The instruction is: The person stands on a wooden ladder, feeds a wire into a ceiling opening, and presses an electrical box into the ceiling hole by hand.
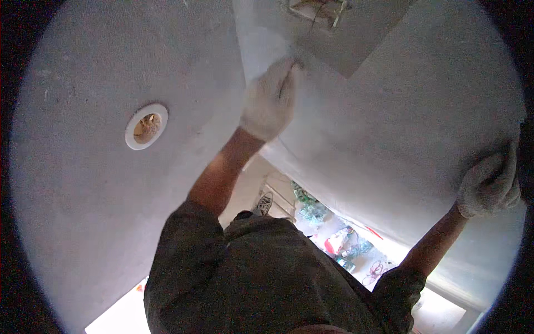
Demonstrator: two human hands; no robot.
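Observation:
My left hand [270, 103], in a whitish work glove, is raised by the seam where two grey plastered surfaces meet. Its fingers look curled together, and blur hides whatever is in them. Just past the fingertips, a darker grey patch [364, 42] surrounds a rough rectangular opening [320, 10]. My right hand [489, 183], gloved alike, is up at the far right close to the right-hand plastered surface [384, 133]. Its fingers are bent inward, and I cannot make out what they grip, if anything.
A round hole with a white ring [160, 119] is set in the left grey surface [83, 183]. Far below, a shoe [264, 203] stands by pale ladder-like bars [280, 195]. Bags and clutter [339, 242] and a coiled cord [376, 271] lie on the floor.

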